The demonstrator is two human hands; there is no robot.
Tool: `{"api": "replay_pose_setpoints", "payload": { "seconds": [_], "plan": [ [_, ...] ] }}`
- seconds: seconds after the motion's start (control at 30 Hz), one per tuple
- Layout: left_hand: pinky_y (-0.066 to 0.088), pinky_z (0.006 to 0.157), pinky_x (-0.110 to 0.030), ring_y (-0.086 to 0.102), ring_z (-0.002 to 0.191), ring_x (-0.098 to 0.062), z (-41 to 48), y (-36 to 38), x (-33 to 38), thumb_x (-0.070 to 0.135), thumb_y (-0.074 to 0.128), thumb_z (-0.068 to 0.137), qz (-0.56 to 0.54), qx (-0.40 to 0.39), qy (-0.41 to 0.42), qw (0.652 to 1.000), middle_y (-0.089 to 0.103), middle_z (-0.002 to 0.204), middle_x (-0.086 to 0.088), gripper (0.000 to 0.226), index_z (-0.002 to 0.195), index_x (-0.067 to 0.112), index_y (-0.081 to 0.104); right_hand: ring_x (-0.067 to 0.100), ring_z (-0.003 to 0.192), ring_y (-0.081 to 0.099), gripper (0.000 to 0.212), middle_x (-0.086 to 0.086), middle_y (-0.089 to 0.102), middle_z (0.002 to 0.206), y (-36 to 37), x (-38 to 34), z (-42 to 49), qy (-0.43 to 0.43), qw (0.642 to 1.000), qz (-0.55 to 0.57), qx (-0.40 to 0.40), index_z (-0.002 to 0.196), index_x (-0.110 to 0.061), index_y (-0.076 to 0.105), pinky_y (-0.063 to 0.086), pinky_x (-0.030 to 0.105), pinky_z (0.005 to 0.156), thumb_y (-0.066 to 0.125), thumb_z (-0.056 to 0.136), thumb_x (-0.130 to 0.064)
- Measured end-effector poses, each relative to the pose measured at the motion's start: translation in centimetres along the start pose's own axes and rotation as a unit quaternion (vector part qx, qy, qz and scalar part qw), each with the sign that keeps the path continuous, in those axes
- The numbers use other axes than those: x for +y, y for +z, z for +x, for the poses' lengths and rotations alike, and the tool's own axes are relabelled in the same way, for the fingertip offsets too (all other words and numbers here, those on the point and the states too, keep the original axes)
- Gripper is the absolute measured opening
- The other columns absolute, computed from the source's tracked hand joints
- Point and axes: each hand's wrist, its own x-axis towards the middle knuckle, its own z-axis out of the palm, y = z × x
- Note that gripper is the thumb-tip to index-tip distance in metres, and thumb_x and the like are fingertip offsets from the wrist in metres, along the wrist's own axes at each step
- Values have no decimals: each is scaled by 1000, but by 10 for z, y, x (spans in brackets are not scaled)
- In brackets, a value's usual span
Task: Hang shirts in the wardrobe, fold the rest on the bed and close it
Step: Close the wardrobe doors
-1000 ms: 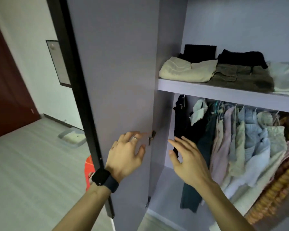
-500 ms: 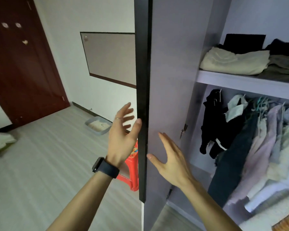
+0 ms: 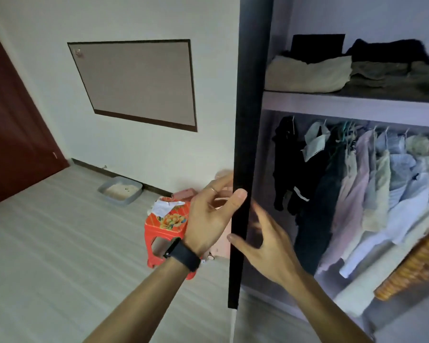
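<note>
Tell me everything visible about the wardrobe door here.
The door stands open, seen almost edge-on: a tall black edge strip with a sliver of matte lilac-grey inner face to its right, laminate by the look. Its top runs out of frame. The left hand grips the edge, thumb on the black strip; the right hand lies open against the inner face.
</note>
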Motion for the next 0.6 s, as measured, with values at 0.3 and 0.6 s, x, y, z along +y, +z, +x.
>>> {"api": "replay_pose_setpoints", "payload": {
  "seconds": [0.3, 0.6],
  "plan": [
    [30, 112, -15, 34, 141, -3, 24, 112, -8, 47, 54, 96, 139, -101, 140, 975, 40, 152, 7, 55, 149, 38, 41, -2, 108, 62, 63, -25, 62, 123, -87, 47, -31, 99, 987, -51, 113, 144, -43, 36, 56, 28, 87, 67, 89, -52],
    [25, 113, -67, 9, 149, -47, 122, 188, -30, 46, 55, 95, 447, -129, 298, 834, 8, 166, -9, 79, 158, 40, 8, 23, 108, 65, 50, 3, 67, 124, -158, 102, 4, 193, 962, -94, 169, 144, -15, 40, 52, 38, 91, 57, 100, -31]
  ]
}}
